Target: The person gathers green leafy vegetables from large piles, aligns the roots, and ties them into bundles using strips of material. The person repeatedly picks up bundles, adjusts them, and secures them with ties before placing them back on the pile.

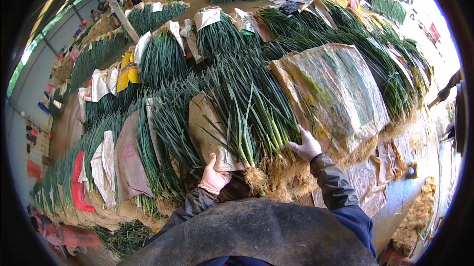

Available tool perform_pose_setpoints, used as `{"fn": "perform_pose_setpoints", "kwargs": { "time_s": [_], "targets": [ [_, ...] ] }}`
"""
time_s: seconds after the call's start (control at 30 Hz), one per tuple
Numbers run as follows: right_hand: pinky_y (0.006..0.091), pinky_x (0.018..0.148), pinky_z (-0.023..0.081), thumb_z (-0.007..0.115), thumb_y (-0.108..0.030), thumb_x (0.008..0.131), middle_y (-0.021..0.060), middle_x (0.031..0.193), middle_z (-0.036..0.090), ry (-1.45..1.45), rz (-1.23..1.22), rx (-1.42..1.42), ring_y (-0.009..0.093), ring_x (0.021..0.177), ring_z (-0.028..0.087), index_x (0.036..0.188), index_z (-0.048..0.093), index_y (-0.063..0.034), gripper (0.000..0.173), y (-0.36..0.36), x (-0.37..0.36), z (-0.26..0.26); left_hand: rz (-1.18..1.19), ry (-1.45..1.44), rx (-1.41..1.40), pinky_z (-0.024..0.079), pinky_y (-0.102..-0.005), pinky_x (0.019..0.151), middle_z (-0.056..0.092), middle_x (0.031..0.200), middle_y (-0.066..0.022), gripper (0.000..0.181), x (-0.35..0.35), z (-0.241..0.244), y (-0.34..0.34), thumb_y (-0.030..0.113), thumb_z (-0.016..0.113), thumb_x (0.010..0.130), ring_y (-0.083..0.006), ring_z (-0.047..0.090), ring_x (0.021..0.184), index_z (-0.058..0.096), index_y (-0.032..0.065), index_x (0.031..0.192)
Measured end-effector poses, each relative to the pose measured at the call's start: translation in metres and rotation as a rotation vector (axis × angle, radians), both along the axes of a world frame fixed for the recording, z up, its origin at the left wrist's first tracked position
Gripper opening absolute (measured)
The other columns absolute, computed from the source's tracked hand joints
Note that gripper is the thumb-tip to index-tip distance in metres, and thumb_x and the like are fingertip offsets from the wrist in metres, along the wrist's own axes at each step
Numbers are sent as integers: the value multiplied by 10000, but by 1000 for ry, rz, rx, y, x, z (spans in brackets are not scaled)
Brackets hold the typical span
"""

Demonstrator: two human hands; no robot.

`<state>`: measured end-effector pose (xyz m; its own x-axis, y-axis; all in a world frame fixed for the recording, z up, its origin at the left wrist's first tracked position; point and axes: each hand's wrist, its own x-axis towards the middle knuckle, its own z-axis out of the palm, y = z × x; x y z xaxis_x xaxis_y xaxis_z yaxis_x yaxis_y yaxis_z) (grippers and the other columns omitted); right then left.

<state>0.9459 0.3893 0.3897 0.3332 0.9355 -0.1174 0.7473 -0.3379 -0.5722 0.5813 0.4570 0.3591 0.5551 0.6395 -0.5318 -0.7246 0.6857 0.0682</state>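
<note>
A loose bunch of long green onions [274, 132], leaves away from me and pale fibrous roots [281, 177] towards me, lies before me. My right hand [306, 146], in a pale glove, rests at the right side of this bunch, with thumb and forefinger spread by the stems. My left hand [214, 178] is at the lower edge of a beige woven sack [209, 129], left of the bunch. Its thumb points up; the sack's edge partly hides the fingers, so their grip is unclear. Right of the bunch, a stained woven sheet [333, 92] covers more onions.
Rows of onion bundles [163, 58] stretch left and back, with sacks between them. A metal post [115, 5] rises at the far left. A person [66, 232] is at the lower left. Cut roots [414, 210] lie on the floor at right.
</note>
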Motion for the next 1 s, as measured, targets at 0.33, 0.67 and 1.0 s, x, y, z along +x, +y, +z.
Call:
{"fn": "perform_pose_setpoints", "kwargs": {
  "time_s": [0.33,0.67,1.0],
  "targets": [
    [425,867,523,779,-489,774,210,1121,590,-13,-69,128,349,1032,623,1450,404,-44,892,23,-153,21,228,222,308,482,-488,1037,639,1315,-65,389,-117,14,17,354,534,1021,-267,606,1210,569,141,1344],
    [455,925,503,744,-429,826,231,1242,560,171,158,34,389,1128,590,1468,394,-64,817,70,-349,-21,188,409,179,572,-418,802,735,1039,-12,315,-313,-55,59,435,618,955,-236,705,914,692,163,1097],
    [452,1063,424,868,-408,726,258,1371,507,-58,-445,333,390,1276,498,1439,408,7,945,40,-262,-72,204,416,260,515,-376,784,708,1007,14,368,-370,-45,21,475,606,964,-188,660,892,657,185,1186]
  ]
}}
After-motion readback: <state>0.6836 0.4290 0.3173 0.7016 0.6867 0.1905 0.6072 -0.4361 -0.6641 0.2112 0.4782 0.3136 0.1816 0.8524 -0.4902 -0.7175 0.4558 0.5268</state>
